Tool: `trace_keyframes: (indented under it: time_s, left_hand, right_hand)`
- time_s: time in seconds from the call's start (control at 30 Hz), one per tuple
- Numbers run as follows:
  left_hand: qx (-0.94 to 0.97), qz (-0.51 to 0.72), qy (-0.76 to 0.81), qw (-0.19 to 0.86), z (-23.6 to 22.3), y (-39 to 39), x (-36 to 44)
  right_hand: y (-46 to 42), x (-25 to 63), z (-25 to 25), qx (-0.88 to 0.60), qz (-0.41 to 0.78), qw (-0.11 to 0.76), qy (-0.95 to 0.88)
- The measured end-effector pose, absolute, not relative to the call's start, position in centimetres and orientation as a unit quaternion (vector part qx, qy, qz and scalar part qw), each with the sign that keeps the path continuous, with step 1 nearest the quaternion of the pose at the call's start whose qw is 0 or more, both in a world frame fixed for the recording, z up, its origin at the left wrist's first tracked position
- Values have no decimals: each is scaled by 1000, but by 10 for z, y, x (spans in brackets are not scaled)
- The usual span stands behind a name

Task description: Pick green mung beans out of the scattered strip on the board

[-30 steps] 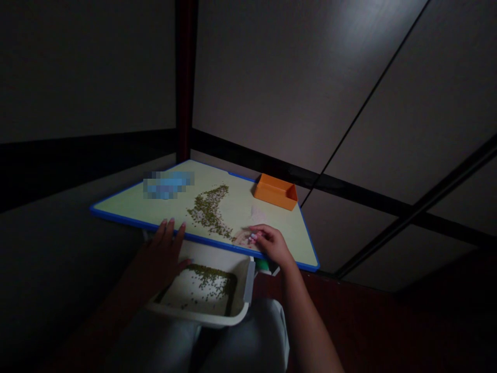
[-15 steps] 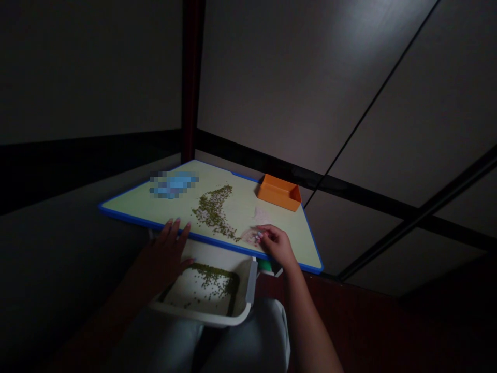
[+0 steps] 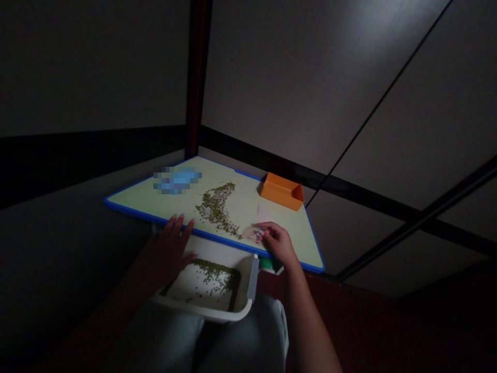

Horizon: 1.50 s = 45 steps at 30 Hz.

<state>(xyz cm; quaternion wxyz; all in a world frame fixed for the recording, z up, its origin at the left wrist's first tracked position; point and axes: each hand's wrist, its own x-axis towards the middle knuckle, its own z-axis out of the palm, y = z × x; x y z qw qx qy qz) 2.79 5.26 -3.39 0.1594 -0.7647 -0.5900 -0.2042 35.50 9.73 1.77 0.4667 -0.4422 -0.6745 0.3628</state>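
Note:
My left hand (image 3: pixel 170 251) lies over the near blue edge of the small table (image 3: pixel 171 210), its fingers spread and nothing in them. Its thumb reaches the rim of a white bin (image 3: pixel 244 305) under that edge. At the right front of the tabletop, my right hand (image 3: pixel 278 242) has thumb and fingertips drawn together over a pink printed picture (image 3: pixel 250 233). Whatever is between those fingertips is too small to make out. Left of it, small green beans (image 3: pixel 217 207) lie in a curved, scattered band. More green beans (image 3: pixel 212 274) lie inside the white bin.
An orange open box (image 3: pixel 281 192) stands at the back right of the tabletop. A blue blurred patch (image 3: pixel 178 180) shows at the back left. Dark panelled walls (image 3: pixel 267 77) close in behind the table. Something green (image 3: pixel 266 263) sits beneath the table near my right wrist.
The view has shifted slightly. My right hand stays at the pink picture, with its fingertips a little changed in pose. My left hand keeps its place at the edge.

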Motion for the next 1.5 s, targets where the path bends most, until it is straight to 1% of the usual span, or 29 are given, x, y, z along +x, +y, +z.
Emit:
trace_keyframes:
  time_s: [0.17,0.37,0.6,0.77,1.03,1.5]
  left_hand:
    - [-768,-212,-585,153,-35,53,27]
    - [-768,-222,-583,147,-34,52,27]
    - [-765,-215,-589,146,-34,53,27]
    - [-766,-210,-590,146,-33,52,28]
    - [-768,-202,-587,161,-31,50,28]
    - [-765,-206,-589,160,-32,50,29]
  right_hand:
    - [94,356,20,-417,399,461,-674]
    - [94,355,23,-415,392,475,-669]
    - [93,355,22,-407,418,452,-674]
    - [93,357,21,-401,416,465,-671]
    - [98,353,21,-415,379,467,-683]
    - [100,350,21,-405,412,450,-681]
